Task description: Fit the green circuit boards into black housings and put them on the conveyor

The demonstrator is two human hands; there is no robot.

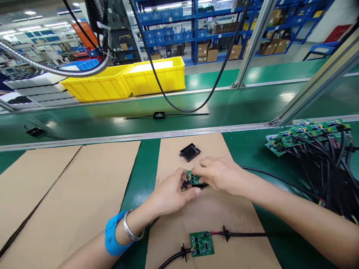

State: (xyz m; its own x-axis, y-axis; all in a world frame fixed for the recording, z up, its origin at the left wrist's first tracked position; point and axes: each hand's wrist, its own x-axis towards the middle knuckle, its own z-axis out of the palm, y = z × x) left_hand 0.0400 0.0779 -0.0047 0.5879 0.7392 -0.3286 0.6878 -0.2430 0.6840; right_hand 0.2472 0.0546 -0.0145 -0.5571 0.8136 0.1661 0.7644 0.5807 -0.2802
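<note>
Green bench — cardboard sheets, circuit board, black cover

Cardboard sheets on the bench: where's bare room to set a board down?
The left cardboard sheet shows nothing on it. On the centre sheet, the strip between the hands and the loose circuit board is bare. Crowded: the right side, under the pile of wired boards, and around the black housing.

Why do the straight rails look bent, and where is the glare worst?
Head view: wide-lens distortion bows the conveyor rail and tilts the shelving; ceiling lights glare on the green belt; the hands holding the circuit board stay sharp, with soft shadows.
</note>
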